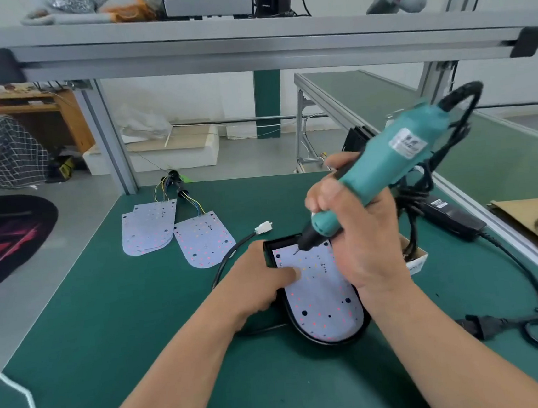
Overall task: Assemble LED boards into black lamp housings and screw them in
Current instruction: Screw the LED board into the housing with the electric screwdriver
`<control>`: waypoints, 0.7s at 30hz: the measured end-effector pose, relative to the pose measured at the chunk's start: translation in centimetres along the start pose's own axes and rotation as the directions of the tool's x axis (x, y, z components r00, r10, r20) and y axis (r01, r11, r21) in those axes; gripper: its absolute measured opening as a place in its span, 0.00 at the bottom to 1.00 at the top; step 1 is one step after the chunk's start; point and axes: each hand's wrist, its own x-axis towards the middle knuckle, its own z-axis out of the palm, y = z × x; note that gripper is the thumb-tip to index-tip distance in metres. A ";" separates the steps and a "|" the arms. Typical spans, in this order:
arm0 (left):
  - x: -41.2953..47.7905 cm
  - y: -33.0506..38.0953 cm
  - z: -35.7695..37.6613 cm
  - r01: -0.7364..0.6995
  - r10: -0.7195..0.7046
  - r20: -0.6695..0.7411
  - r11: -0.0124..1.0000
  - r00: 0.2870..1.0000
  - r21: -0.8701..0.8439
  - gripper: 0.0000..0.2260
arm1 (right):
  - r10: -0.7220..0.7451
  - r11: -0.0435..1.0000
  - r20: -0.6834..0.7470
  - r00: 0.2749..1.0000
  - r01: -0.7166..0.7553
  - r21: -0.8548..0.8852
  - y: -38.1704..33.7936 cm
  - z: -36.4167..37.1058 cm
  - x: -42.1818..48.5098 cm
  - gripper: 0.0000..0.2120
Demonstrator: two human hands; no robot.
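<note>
A white LED board [323,300] lies inside a black lamp housing [310,334] on the green mat. My left hand [262,280] rests on the housing's left edge, a finger pressing the board. My right hand [356,238] grips a teal electric screwdriver [385,166], tilted, its bit tip over the board's upper left corner. Two or more spare LED boards [148,228] with coloured wires lie farther back, one more [205,242] beside them.
A black cable with a white connector [263,228] runs from the housing. The screwdriver's power brick [453,219] and looped cord [535,326] lie at the right, beside a small white box [416,263]. An aluminium frame shelf [245,45] spans overhead.
</note>
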 end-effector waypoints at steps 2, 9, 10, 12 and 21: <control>0.4 0.1 -0.4 0.052 -0.051 -0.134 0.999 0.990 0.004 0.14 | 0.038 0.994 -0.080 0.996 -0.029 0.109 0.0 -0.9 0.3 0.10; 1.2 0.2 -3.5 -0.034 -0.163 -0.356 0.873 0.920 -0.486 0.21 | 0.203 0.929 -0.188 0.961 -0.128 0.348 0.1 -2.8 0.4 0.05; 1.1 0.3 -3.6 -0.052 -0.176 -0.319 0.802 0.931 -0.595 0.20 | 0.208 0.928 -0.203 0.957 -0.127 0.351 0.1 -3.0 0.4 0.05; 0.9 0.4 -3.6 -0.067 -0.196 -0.265 0.674 0.944 -0.736 0.17 | 0.209 0.929 -0.228 0.951 -0.121 0.349 0.0 -3.3 0.6 0.04; 0.9 1.2 -3.1 -0.204 -0.299 -0.298 0.309 0.907 -0.929 0.07 | 0.242 0.914 -0.264 0.934 -0.128 0.384 -0.2 -3.7 0.4 0.05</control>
